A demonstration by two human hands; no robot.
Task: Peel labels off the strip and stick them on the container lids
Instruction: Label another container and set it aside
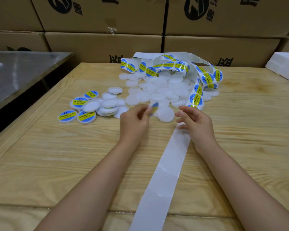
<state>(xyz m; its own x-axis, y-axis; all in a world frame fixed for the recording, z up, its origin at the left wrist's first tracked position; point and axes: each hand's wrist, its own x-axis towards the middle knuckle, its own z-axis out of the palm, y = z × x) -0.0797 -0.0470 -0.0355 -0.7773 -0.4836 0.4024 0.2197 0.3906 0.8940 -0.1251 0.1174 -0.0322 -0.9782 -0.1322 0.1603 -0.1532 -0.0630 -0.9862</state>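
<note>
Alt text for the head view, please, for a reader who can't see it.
A person's left hand pinches a peeled blue-and-yellow label near a pile of bare white lids, while the right hand sits at the label strip trailing across a wooden table. A few labelled lids lie to the left; cardboard boxes stand behind.

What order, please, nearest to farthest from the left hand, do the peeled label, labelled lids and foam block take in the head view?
1. The peeled label, pinched in the left hand.
2. The labelled lids, to its left.
3. The foam block, far right.
</note>
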